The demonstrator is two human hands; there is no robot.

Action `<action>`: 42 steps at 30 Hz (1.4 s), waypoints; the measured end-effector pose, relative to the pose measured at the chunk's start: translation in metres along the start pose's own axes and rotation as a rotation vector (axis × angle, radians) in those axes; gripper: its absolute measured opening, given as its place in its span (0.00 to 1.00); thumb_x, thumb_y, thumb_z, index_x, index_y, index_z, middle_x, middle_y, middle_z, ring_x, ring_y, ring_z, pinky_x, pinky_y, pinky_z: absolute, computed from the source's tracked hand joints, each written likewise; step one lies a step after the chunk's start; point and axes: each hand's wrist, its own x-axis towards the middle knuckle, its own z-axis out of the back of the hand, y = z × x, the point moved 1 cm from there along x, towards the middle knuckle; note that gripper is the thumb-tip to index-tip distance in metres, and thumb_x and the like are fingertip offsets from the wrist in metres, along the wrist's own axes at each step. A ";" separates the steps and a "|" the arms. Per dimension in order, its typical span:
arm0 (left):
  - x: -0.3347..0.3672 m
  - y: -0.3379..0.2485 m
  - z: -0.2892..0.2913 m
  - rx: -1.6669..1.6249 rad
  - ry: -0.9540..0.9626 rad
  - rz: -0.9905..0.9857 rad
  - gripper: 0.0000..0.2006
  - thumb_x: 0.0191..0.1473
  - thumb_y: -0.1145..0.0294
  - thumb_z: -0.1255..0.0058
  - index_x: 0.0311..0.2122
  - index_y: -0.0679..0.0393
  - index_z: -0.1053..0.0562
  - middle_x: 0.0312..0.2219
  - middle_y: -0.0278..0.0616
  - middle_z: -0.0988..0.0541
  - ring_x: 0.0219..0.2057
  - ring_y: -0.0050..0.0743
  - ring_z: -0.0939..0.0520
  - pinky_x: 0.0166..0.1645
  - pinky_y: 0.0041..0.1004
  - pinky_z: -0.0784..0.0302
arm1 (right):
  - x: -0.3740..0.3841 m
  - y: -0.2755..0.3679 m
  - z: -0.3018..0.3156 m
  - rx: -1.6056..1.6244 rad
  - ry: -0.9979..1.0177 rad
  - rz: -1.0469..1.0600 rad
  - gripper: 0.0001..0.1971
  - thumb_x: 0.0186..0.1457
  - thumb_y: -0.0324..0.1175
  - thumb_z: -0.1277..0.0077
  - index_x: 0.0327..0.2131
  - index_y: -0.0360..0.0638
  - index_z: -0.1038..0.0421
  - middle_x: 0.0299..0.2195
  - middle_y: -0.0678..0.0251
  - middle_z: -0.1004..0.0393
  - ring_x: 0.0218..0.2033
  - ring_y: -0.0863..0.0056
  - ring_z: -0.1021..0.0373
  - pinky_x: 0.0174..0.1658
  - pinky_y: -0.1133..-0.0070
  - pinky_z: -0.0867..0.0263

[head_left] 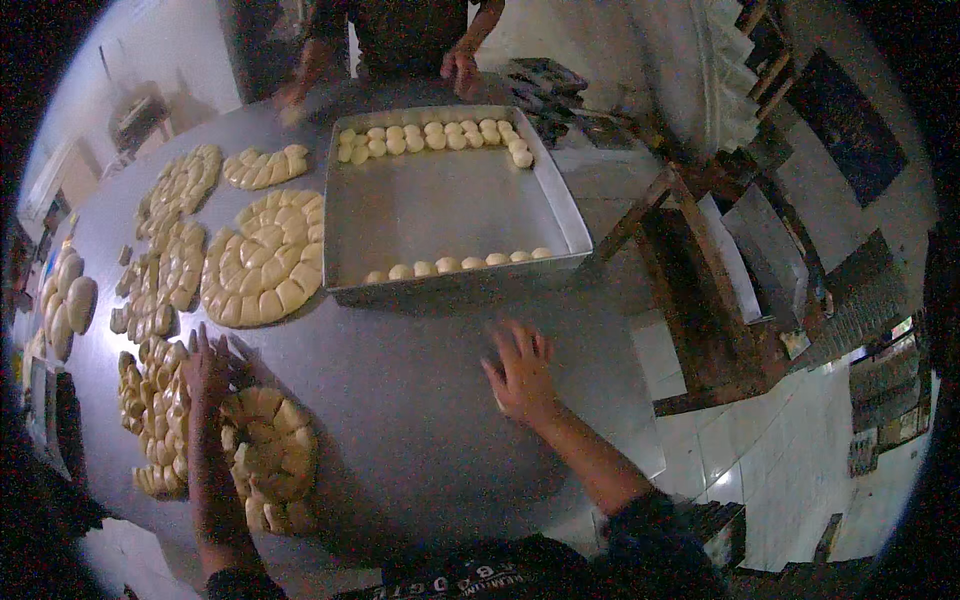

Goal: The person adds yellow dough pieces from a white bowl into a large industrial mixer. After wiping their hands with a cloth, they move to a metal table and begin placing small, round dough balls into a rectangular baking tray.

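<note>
My left hand (207, 368) reaches in at the left of the metal table, its fingers stretched apart beside a heap of cut dough pieces (160, 410). Whether a fingertip touches a piece is hard to see. Right next to my left forearm lies a coil of cut dough (270, 450). My right hand (522, 373) is over the table in front of the tray, fingers spread and slightly blurred. I see nothing in it, though its palm side is hidden. The square metal tray (450, 275) holds dough balls (455, 141) along its far side and a single row along its near side.
More scored dough coils (265, 258) lie on the steel table (400, 400) left of the tray. Across the table stands a person (410, 35) with both hands near the far edge. A wooden frame (700, 300) with metal sheets stands right of the table on a tiled floor.
</note>
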 end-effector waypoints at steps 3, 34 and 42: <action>-0.003 -0.020 -0.014 0.244 0.113 -0.321 0.19 0.50 0.62 0.58 0.45 0.61 0.32 0.45 0.53 0.30 0.50 0.52 0.34 0.58 0.44 0.47 | -0.014 0.023 -0.025 0.051 0.007 -0.010 0.12 0.49 0.37 0.53 0.35 0.42 0.33 0.40 0.57 0.35 0.43 0.56 0.40 0.48 0.61 0.48; -0.064 -0.259 0.068 -0.867 0.713 -0.035 0.10 0.50 0.73 0.51 0.38 0.59 0.34 0.35 0.44 0.29 0.35 0.41 0.28 0.40 0.35 0.32 | 0.111 -0.149 0.088 0.675 -0.307 -0.327 0.15 0.48 0.30 0.51 0.42 0.42 0.33 0.35 0.61 0.30 0.36 0.70 0.32 0.40 0.76 0.35; -0.072 -0.244 0.121 -1.322 0.756 0.491 0.10 0.55 0.68 0.55 0.40 0.57 0.38 0.32 0.35 0.32 0.35 0.23 0.31 0.39 0.23 0.34 | 0.149 -0.098 0.094 0.326 -0.173 -0.379 0.12 0.54 0.32 0.55 0.42 0.39 0.33 0.33 0.63 0.27 0.34 0.70 0.30 0.40 0.78 0.36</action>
